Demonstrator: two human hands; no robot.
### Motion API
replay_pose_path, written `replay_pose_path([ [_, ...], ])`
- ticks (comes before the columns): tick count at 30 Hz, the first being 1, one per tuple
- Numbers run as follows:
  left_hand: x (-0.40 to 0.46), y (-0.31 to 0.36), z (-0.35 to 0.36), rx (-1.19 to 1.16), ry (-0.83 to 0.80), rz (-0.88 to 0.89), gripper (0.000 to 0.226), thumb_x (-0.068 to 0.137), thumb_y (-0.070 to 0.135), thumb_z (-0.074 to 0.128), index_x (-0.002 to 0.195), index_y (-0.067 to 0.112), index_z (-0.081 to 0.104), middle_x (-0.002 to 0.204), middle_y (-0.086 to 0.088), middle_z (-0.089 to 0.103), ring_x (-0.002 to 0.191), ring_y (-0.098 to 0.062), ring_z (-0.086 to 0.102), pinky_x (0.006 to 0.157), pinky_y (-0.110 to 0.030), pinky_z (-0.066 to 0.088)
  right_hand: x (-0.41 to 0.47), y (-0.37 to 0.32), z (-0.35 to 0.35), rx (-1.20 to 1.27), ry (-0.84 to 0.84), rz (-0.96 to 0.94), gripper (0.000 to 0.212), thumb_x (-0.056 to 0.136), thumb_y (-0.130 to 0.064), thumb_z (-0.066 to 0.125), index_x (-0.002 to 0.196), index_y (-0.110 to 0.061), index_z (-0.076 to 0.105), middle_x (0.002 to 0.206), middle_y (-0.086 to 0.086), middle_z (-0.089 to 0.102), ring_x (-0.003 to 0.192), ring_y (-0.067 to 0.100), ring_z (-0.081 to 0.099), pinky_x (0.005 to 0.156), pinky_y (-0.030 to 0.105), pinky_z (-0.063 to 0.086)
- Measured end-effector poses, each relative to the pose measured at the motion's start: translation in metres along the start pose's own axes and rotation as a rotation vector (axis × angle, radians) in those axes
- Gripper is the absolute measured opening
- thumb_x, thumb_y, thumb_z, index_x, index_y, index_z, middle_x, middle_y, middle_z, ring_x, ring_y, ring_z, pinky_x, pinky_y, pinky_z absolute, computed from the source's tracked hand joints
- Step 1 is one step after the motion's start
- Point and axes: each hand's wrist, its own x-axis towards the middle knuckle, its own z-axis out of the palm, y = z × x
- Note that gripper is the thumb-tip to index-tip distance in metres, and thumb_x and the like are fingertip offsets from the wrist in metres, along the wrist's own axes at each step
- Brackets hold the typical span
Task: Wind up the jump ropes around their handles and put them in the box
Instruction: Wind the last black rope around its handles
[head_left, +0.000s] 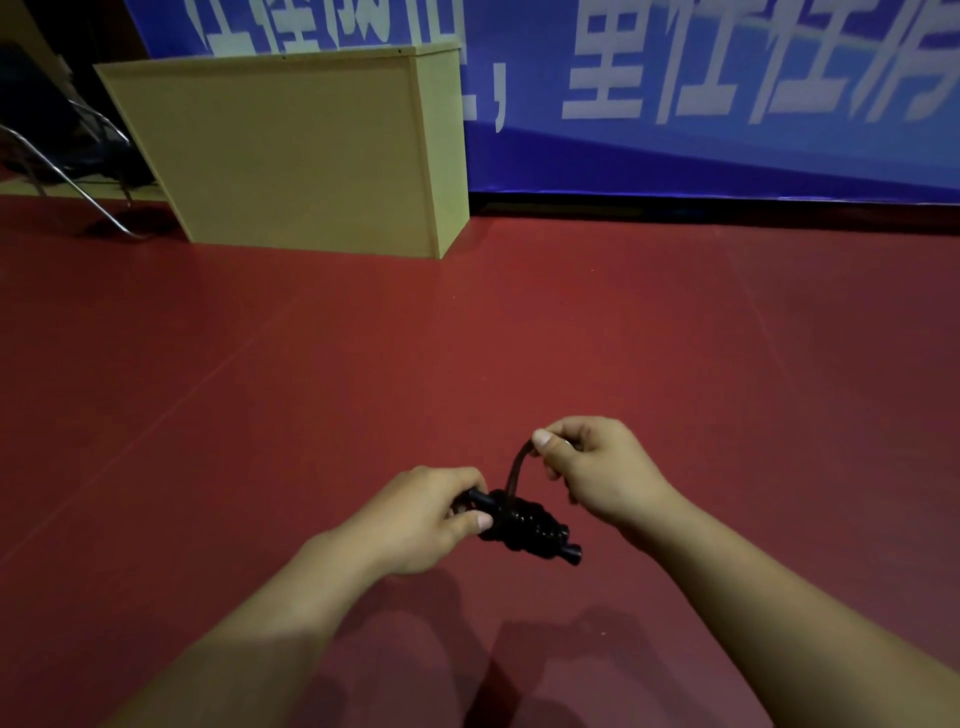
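A: Starting at the left: the left hand (426, 512) has its fingers curled round the black handles (524, 525), thumb pressed against the start of the coil. I'd keep that thumb where it is, since it looks like the thing that stops the turns sliding.

B: And the jump rope (517, 470) itself?

A: Nearly all of it sits wound round the handles in tight, glossy, ribbed turns, held in the air above the red floor (363, 364). Only a short loop rises to the right hand (592, 462), which pinches it between thumb and forefinger.

B: So the winding is close to done?

A: I judge so. The tail looks thin, smooth and springy, likely plastic cord, so it may unwind if let go. Best to keep it taut, lay the last turn snug against the others, then tuck the end under a turn.

B: The box?

A: A pale, flat-sided wooden box (291, 150) stands well apart, up against the blue banner (727, 130). Its inside is hidden from here.
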Motion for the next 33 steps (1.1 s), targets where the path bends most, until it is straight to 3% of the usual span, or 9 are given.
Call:
replay_pose_path([
  [8,-0.01,0.018,-0.006,-0.15,-0.05,0.148,0.005,0.093,0.032,0.06,0.098,0.031,0.057,0.079,0.006,0.062,0.07,-0.01,0.053,0.07,-0.034,0.046,0.003,0.004,-0.003,0.022,0.023,0.005,0.025,0.093,-0.031,0.064,0.071,-0.02,0.068,0.055,-0.008,0.061,0.046,0.003,0.046,0.054,0.026,0.042],
  [10,-0.013,0.021,-0.009,-0.23,-0.07,0.169,0.004,0.093,0.028,0.059,0.096,0.031,0.058,0.078,0.009,0.06,0.067,-0.006,0.05,0.066,-0.03,0.043,0.003,0.002,-0.003,0.054,0.002,0.005,0.023,0.091,-0.03,0.066,0.073,-0.017,0.069,0.055,-0.007,0.061,0.049,0.007,0.047,0.053,0.028,0.041],
  [15,-0.02,0.032,-0.018,-0.522,-0.115,0.25,0.005,0.094,0.018,0.057,0.094,0.022,0.059,0.077,0.017,0.054,0.071,-0.002,0.048,0.068,-0.02,0.039,0.002,0.0,-0.003,0.221,-0.06,0.023,0.014,0.086,-0.022,0.073,0.081,-0.009,0.069,0.055,-0.002,0.06,0.051,0.011,0.046,0.049,0.024,0.039],
  [19,-0.022,0.033,-0.024,-0.824,-0.033,0.27,0.007,0.092,0.014,0.057,0.097,0.009,0.058,0.082,0.007,0.056,0.076,-0.004,0.051,0.071,-0.018,0.042,0.004,-0.005,-0.006,0.367,-0.124,0.029,0.012,0.085,-0.018,0.072,0.083,-0.009,0.064,0.055,0.0,0.058,0.043,0.008,0.043,0.043,0.02,0.036],
  [21,-0.021,0.033,-0.023,-0.967,-0.003,0.232,0.017,0.091,0.02,0.063,0.101,0.007,0.059,0.085,0.002,0.058,0.079,-0.008,0.054,0.073,-0.021,0.046,0.001,-0.004,-0.007,0.443,-0.166,0.004,0.016,0.08,-0.018,0.076,0.084,-0.007,0.064,0.063,0.004,0.062,0.048,0.01,0.052,0.045,0.021,0.043],
  [23,-0.019,0.033,-0.021,-1.097,0.015,0.195,0.029,0.086,0.034,0.073,0.101,0.011,0.063,0.086,0.001,0.063,0.078,-0.01,0.059,0.073,-0.025,0.05,-0.001,-0.002,-0.006,0.353,-0.158,-0.09,0.013,0.079,-0.005,0.075,0.078,-0.011,0.063,0.067,0.001,0.064,0.055,0.008,0.057,0.05,0.021,0.046],
  [25,-0.017,0.035,-0.02,-1.202,0.07,0.142,0.029,0.081,0.038,0.077,0.097,0.016,0.067,0.084,-0.002,0.067,0.074,-0.013,0.061,0.072,-0.028,0.052,-0.002,-0.002,-0.001,0.153,-0.101,-0.074,0.025,0.084,0.004,0.062,0.069,-0.015,0.059,0.063,-0.004,0.059,0.053,0.005,0.051,0.052,0.022,0.043],
  [29,-0.013,0.041,-0.018,-1.323,0.233,0.003,0.018,0.091,0.019,0.066,0.101,0.004,0.061,0.076,-0.004,0.067,0.066,-0.012,0.06,0.065,-0.023,0.052,-0.003,0.0,0.011,0.104,-0.121,-0.086,0.021,0.093,-0.018,0.063,0.074,-0.01,0.066,0.06,0.001,0.061,0.047,0.012,0.05,0.046,0.023,0.04],
  [33,-0.008,0.04,-0.015,-1.225,0.393,-0.119,0.006,0.096,0.009,0.057,0.096,0.005,0.062,0.07,-0.002,0.068,0.058,-0.006,0.058,0.057,-0.018,0.049,-0.009,0.002,0.018,-0.221,-0.252,-0.214,0.026,0.098,-0.023,0.054,0.074,-0.016,0.06,0.063,-0.002,0.063,0.047,0.002,0.054,0.052,0.019,0.042],
])
